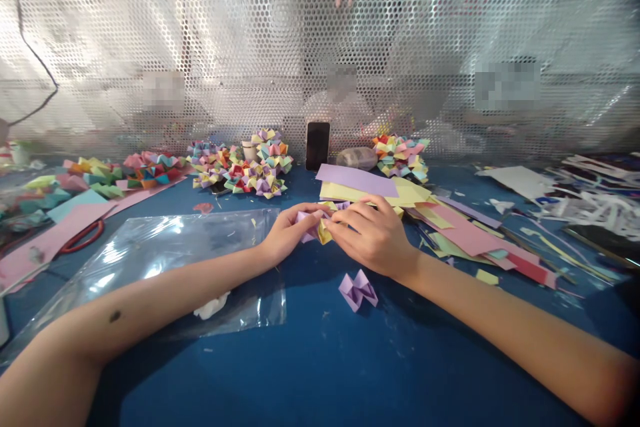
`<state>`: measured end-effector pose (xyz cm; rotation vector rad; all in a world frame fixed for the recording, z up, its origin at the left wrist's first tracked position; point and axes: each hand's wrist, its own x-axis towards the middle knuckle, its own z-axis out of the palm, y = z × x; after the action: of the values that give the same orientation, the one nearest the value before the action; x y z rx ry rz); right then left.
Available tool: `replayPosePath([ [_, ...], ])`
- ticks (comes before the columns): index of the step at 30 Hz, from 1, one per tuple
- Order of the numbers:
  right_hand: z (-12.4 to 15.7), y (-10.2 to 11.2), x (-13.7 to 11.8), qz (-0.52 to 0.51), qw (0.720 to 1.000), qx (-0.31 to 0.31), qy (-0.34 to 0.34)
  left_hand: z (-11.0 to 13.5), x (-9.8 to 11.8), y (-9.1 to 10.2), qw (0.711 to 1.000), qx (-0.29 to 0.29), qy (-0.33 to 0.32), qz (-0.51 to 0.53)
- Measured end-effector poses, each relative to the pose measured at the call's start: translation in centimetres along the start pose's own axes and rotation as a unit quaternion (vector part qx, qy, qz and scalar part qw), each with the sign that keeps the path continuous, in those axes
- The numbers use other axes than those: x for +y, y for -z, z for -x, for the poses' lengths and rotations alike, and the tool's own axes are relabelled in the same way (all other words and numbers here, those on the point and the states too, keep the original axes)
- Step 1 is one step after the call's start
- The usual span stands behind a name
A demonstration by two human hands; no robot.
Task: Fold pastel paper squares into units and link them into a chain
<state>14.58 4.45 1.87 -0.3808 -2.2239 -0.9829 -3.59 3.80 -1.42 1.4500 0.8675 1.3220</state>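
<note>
Between my two hands is a folded paper piece (324, 232) in purple and yellow, partly covered by fingers. My left hand (290, 233) pinches its purple left side between thumb and fingers. Opposite it, my right hand (373, 233) closes its fingertips on the yellow part from the right. More yellow and purple folds show just behind the fingers; whether they belong to the same piece I cannot tell. Nearer to me on the blue table (310, 367) lies a separate purple folded paper piece (359, 290), touched by neither hand.
Under my left forearm lies a clear plastic bag (190, 233). Behind my hands are purple and yellow paper sheets (357, 180), a phone (318, 145) standing upright and colourful origami clusters (255, 177). Pink strips (465, 230) lie right; red-handled scissors (85, 239) left. A perforated metal panel (270, 33) rises behind.
</note>
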Motion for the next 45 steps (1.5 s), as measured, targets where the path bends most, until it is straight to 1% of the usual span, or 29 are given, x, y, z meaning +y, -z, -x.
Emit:
replayPosePath([
  [2,0.0,0.0,0.0,0.009,1.0,-0.004,-0.004,0.0,0.0,0.0,1.0,-0.003,0.0,-0.003],
  [6,0.0,-0.3,0.4,0.016,0.998,-0.024,-0.059,0.0,-0.1,0.0,1.0,-0.013,0.006,0.008],
  [8,0.0,-0.4,0.5,0.01,0.997,-0.032,-0.072,0.0,-0.3,0.1,1.0,-0.012,0.011,0.006],
  [10,-0.1,-0.4,0.6,0.01,0.998,-0.032,-0.048,-0.1,-0.5,0.1,1.0,-0.013,0.013,0.0],
  [13,-0.2,-0.1,0.5,0.027,0.998,-0.036,0.038,-0.2,-0.8,0.1,1.0,-0.01,0.011,-0.005],
  [15,-0.4,0.2,0.5,0.052,0.994,-0.051,0.085,-0.2,-0.7,0.1,1.0,-0.007,0.013,-0.008],
  [17,-0.5,0.5,0.4,0.082,0.988,-0.061,0.115,-0.2,-0.6,0.1,1.0,-0.007,0.022,-0.013],
  [20,-0.4,0.6,0.4,0.114,0.98,-0.059,0.15,0.0,-0.3,0.0,0.999,-0.008,0.028,-0.016],
  [25,-0.5,0.6,0.6,0.122,0.978,-0.059,0.157,0.0,-0.3,0.1,0.999,-0.027,0.009,-0.029],
  [30,-1.1,1.1,0.7,0.131,0.966,-0.102,0.201,-0.1,-0.5,0.2,0.997,-0.039,-0.009,-0.067],
  [32,-1.1,1.2,0.7,0.134,0.961,-0.11,0.215,-0.2,-0.5,0.2,0.996,-0.043,-0.017,-0.073],
  [35,-0.8,1.1,0.8,0.138,0.957,-0.101,0.234,-0.2,-0.4,0.2,0.995,-0.038,-0.019,-0.089],
  [40,-0.1,0.6,1.0,0.127,0.954,-0.056,0.266,-0.1,-0.5,0.2,0.996,-0.035,-0.021,-0.083],
  [43,0.0,0.3,1.1,0.104,0.961,-0.047,0.252,0.0,-0.5,0.2,0.996,-0.036,-0.016,-0.082],
  [45,0.0,0.1,1.1,0.08,0.97,-0.05,0.223,0.0,-0.4,0.2,0.996,-0.036,-0.007,-0.078],
])
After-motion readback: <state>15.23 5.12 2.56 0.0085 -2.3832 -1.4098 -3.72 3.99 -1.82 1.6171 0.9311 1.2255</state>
